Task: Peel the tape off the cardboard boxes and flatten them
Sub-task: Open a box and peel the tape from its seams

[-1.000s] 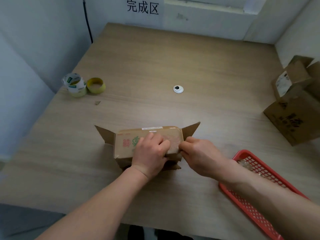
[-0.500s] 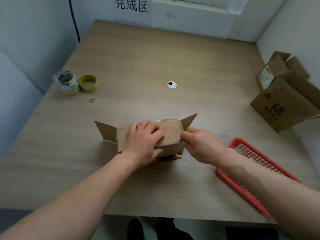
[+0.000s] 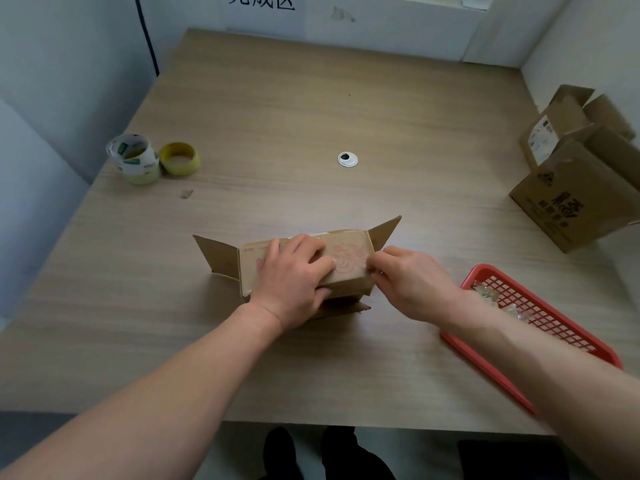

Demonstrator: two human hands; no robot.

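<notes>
Wall sign [image 3: 262, 1] showing black Chinese characters, tops cropped, last two reading 成区. Right-hand carton [image 3: 568, 202] carrying black print, blurring out. Centre box [image 3: 346, 261] showing red print, unreadable. Tape roll [image 3: 133, 155] label unreadable.

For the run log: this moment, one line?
left hand grips small box | right hand pinches its right edge | end flaps open | not flattened

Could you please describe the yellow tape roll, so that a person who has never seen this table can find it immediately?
Look near the left edge of the wooden table. Two tape rolls are stacked there, and the yellow tape roll lies flat just to their right. It alone is bright yellow, single, and without a printed white-and-green label.
</notes>
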